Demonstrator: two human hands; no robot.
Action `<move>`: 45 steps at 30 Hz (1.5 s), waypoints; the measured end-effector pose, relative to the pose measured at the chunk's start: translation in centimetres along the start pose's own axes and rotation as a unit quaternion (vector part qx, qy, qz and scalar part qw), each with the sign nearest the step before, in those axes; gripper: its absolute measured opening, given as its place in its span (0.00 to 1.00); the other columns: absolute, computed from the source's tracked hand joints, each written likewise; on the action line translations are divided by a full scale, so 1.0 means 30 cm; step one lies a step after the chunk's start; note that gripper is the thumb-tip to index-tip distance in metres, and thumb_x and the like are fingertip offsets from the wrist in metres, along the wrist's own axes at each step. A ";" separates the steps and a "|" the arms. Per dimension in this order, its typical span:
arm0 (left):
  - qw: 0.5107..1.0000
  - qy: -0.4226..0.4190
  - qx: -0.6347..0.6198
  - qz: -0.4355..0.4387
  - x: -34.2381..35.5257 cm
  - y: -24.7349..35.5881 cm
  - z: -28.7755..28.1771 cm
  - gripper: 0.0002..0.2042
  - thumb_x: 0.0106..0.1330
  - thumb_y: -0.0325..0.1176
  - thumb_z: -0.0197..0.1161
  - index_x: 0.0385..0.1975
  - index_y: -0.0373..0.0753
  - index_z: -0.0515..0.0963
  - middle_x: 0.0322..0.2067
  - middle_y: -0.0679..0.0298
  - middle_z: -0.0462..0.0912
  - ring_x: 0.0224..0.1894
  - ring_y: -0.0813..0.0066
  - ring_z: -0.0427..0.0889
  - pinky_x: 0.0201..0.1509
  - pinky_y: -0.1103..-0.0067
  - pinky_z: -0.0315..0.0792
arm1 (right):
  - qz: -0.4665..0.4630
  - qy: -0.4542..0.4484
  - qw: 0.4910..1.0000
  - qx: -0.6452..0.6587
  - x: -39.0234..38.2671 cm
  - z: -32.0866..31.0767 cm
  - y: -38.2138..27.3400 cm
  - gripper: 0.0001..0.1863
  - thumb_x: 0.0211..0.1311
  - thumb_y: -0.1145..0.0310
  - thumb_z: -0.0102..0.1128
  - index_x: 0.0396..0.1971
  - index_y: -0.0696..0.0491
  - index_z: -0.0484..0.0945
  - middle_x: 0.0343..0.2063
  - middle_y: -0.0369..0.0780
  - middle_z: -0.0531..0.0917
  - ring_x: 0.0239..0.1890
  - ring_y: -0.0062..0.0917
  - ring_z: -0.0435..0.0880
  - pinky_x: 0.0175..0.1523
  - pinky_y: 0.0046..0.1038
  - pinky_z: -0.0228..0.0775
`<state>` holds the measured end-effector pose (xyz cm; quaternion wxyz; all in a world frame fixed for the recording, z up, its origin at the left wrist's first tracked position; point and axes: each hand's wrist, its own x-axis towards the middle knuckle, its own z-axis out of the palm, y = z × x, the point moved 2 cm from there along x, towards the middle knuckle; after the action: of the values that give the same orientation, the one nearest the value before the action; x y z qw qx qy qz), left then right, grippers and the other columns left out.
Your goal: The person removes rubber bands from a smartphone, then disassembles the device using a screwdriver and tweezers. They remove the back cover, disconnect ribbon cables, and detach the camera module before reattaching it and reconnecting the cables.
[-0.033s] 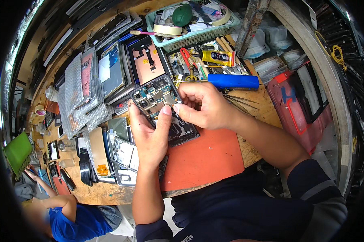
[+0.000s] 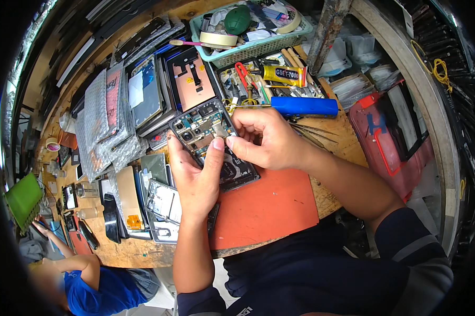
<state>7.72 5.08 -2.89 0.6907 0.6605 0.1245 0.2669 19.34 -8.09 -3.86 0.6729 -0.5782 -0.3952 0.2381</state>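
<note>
An opened smartphone point(image 2: 206, 126) is tilted in my two hands over the red-orange mat point(image 2: 269, 210). Its back is off, so the camera lenses, circuit board and dark battery show. My left hand point(image 2: 195, 181) is closed round the phone's left side, thumb lying across its inside. My right hand point(image 2: 266, 138) grips the right edge, with thumb and curled fingers together beside the board. Whether those fingertips also pinch a small part is hidden. Just beyond the right hand lies a blue-handled screwdriver point(image 2: 306, 107), its thin shaft pointing left.
Behind the phone stand a yellow-black glue tube point(image 2: 284, 75), a tool tray and a green basket point(image 2: 258, 50) of supplies. Bubble-wrapped panels point(image 2: 103, 116) and phone parts crowd the left. Tweezers point(image 2: 314, 134) lie at right. Another person in blue point(image 2: 98, 289) is at lower left.
</note>
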 end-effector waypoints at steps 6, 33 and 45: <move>1.000 -0.001 0.011 0.009 0.002 -0.002 -0.001 0.23 0.71 0.24 0.70 0.61 0.33 0.67 0.53 0.61 0.80 0.53 0.77 0.79 0.62 0.76 0.74 | -0.033 0.018 0.998 -0.052 -0.003 0.008 -0.008 0.10 0.64 0.74 0.67 0.26 0.58 0.75 0.20 0.33 0.81 0.23 0.10 0.75 0.27 0.23 0.69; 1.000 -0.003 0.025 -0.005 0.008 -0.001 -0.001 0.28 0.72 0.26 0.69 0.67 0.30 0.64 0.54 0.59 0.80 0.56 0.76 0.78 0.65 0.76 0.72 | 0.001 -0.035 0.997 0.067 0.007 -0.027 0.011 0.15 0.73 0.67 0.62 0.25 0.57 0.75 0.19 0.29 0.72 0.26 0.11 0.66 0.29 0.24 0.59; 0.998 -0.004 0.055 0.031 -0.005 0.015 0.009 0.25 0.71 0.24 0.68 0.64 0.32 0.64 0.53 0.60 0.80 0.53 0.76 0.79 0.61 0.77 0.74 | -0.050 -0.026 0.998 -0.013 0.010 -0.029 0.023 0.17 0.73 0.67 0.62 0.23 0.57 0.73 0.18 0.31 0.70 0.24 0.13 0.63 0.28 0.26 0.57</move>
<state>7.65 4.76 -2.45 0.6453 0.7019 0.1154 0.2785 20.31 -8.22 -4.46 0.6657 -0.5598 -0.4446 0.2138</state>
